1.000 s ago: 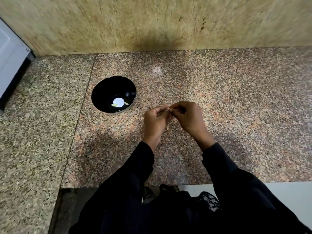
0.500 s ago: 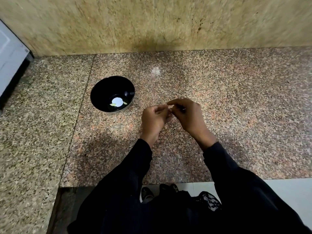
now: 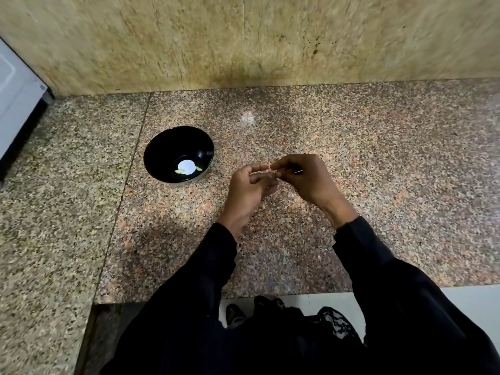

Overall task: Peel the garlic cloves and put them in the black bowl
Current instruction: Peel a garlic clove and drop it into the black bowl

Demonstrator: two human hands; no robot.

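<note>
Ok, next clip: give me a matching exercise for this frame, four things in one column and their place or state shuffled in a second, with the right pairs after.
Things
1. black bowl
2. left hand
3. right hand
4. white appliance

Place or state
A. fingertips meet the other hand's from the right side, above the counter
B. at the far left edge of the view, against the wall
C. stands on the counter left of both hands, pale bits at its bottom
D. fingers curled, nearer the bowl

Pairs: 1-C, 2-D, 3-A, 4-B
</note>
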